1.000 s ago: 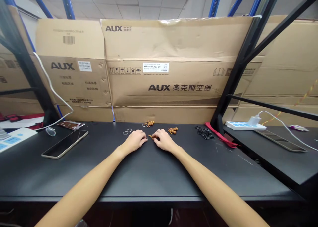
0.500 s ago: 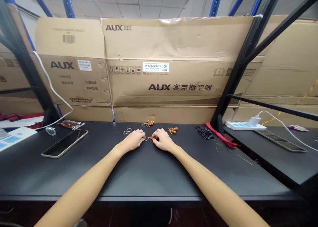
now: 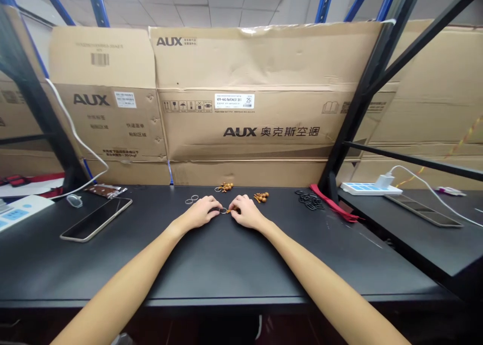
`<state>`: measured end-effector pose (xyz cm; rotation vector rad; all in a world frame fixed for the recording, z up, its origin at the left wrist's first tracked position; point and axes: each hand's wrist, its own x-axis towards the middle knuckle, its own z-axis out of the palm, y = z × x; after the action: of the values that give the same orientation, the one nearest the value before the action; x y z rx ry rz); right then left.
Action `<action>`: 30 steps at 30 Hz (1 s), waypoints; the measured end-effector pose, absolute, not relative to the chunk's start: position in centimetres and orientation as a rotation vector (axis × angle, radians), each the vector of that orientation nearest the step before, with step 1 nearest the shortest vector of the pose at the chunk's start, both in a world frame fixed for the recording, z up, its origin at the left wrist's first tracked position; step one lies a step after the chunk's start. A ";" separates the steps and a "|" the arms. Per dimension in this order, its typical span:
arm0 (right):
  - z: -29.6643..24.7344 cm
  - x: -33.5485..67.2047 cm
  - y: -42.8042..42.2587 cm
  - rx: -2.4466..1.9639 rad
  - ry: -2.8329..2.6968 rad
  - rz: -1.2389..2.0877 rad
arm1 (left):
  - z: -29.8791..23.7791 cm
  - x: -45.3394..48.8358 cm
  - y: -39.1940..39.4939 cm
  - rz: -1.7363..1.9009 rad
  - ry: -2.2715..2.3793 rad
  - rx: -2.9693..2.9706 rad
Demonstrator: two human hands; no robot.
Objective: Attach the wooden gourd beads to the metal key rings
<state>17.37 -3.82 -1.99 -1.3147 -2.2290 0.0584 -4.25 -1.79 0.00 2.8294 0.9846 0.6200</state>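
Note:
Low over the black table [image 3: 226, 264], my left hand [image 3: 202, 212] pinches the left side of a silver key ring [image 3: 223, 211]. My right hand [image 3: 246, 212] is closed on a small brown-orange pendant [image 3: 229, 211], whose tip shows beside the ring; the rest is hidden by my fingers. Whether ring and pendant are linked I cannot tell. Two loose key rings [image 3: 191, 199] lie left of my left hand. Beyond my hands is a bunch of brown beaded pendants [image 3: 225, 187] with a ring at its side. Another brown bunch [image 3: 261, 197] lies past my right hand.
Black rings or clasps [image 3: 310, 200] and a red strap [image 3: 334, 205] lie at the right. A phone [image 3: 97, 219], a foil packet [image 3: 105, 190] and a white power strip [image 3: 22, 210] are at the left. Cardboard [image 3: 241, 83] walls the back edge.
My left fingers have shifted slightly on the key ring, and more of it shows between my hands. My right hand keeps its hold on the pendant. The view has shifted a little.

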 end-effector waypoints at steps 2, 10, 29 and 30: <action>-2.0 17.4 -3.8 -1.303 -2.232 0.066 | -0.1 -3.9 -1.9 0.597 0.991 2.875; -2.2 17.2 -3.5 -1.255 -2.238 0.093 | 0.1 -3.0 -2.7 0.526 1.118 3.023; -1.8 16.7 -3.9 -1.354 -2.198 0.240 | 0.2 -2.7 -2.9 0.457 1.174 3.042; -1.8 16.7 -4.0 -1.363 -2.199 0.247 | 0.1 -2.7 -2.9 0.458 1.178 3.041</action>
<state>16.66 -4.01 -1.78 -1.3633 -2.1989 0.2473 -2.67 -2.93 0.14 3.0410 1.1779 0.4577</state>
